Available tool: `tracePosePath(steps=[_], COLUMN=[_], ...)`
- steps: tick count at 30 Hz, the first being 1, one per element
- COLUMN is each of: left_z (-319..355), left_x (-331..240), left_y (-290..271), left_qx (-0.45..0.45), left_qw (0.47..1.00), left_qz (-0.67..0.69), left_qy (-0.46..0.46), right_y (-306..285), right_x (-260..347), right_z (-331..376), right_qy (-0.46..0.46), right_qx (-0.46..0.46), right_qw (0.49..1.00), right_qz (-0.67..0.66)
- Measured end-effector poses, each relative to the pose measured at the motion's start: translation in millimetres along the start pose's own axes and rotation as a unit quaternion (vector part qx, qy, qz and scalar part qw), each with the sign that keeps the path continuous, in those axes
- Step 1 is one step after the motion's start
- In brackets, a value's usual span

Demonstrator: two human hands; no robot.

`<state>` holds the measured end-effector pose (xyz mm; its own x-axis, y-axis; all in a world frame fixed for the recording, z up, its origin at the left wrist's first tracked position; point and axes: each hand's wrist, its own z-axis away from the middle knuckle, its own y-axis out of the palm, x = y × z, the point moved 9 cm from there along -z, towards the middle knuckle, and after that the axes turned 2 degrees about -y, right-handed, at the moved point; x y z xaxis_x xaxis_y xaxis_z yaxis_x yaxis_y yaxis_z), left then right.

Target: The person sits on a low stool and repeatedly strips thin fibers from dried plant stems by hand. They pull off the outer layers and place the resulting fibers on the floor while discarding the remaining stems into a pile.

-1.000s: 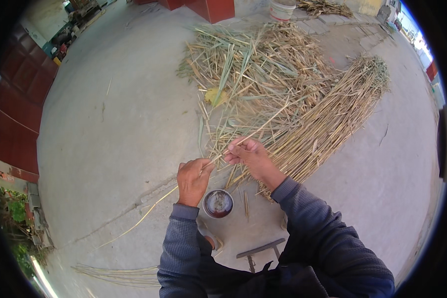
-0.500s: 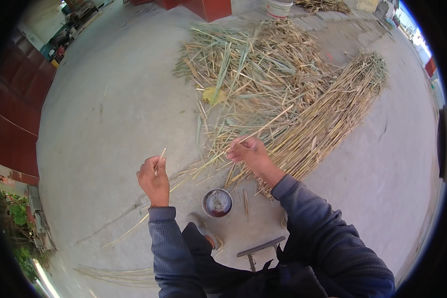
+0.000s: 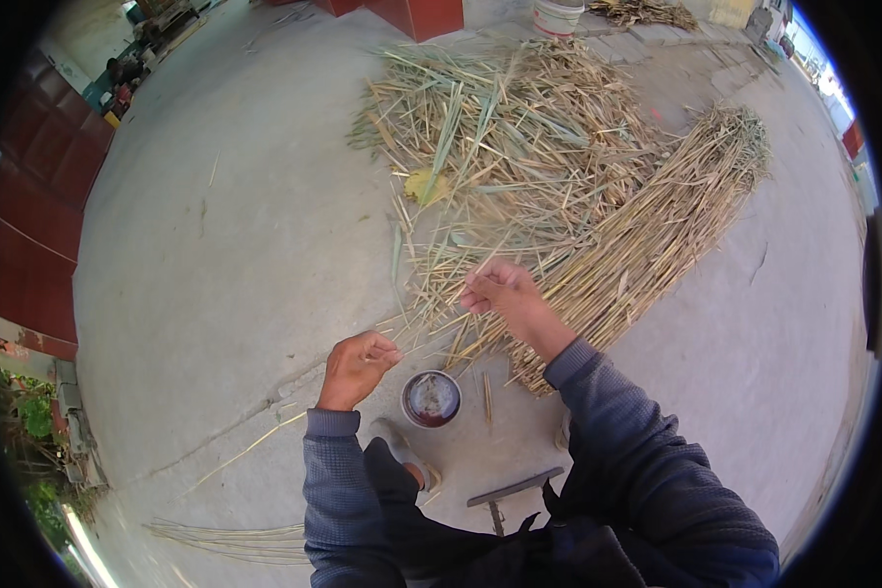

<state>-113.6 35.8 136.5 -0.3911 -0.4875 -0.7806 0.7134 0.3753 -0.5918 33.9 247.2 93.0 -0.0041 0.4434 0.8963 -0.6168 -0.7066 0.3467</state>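
Note:
My right hand (image 3: 505,294) is closed in a pinch round a thin reed stalk, mostly hidden by the fingers, at the near edge of the reed bundle (image 3: 647,240). Lower and to the left, my left hand (image 3: 355,369) is held with its thumb and fingertips pressed together. What sits in that pinch is too small to make out. Close by the left fingertips stands a round tub (image 3: 430,399) with a grimy, dark-stained inside. A long yellowish stalk (image 3: 250,452) shows to the left of my left sleeve.
Beyond my hands a loose heap of dry leaves and husks (image 3: 519,137) spreads over the concrete floor. Several thin stalks (image 3: 230,541) lie at the lower left. A dark flat bar on a stand (image 3: 514,487) is before me. A white bucket (image 3: 557,18) stands far back.
My left hand has moved right and slightly down, nearer my right hand and the tub. The short pale piece sticking up from it no longer shows. My right hand has shifted slightly right.

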Motion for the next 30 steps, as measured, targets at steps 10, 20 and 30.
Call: tracePosePath(steps=[10,20,30], left_z=[-12,-15,13], left_x=[-6,41,-12], left_y=[55,29,-45], left_qx=[0.002,-0.039,-0.321], left_qw=[0.952,0.892,0.891], left_qz=[0.304,0.432,-0.297], left_qy=[-0.033,-0.126,0.121], right_y=[30,29,21], right_x=[8,17,25], right_z=[9,15,14], right_qy=[-0.123,-0.147,-0.143], right_qx=[0.066,0.087,0.059], right_qw=[0.988,0.979,0.986], right_qz=[0.065,0.114,0.056])
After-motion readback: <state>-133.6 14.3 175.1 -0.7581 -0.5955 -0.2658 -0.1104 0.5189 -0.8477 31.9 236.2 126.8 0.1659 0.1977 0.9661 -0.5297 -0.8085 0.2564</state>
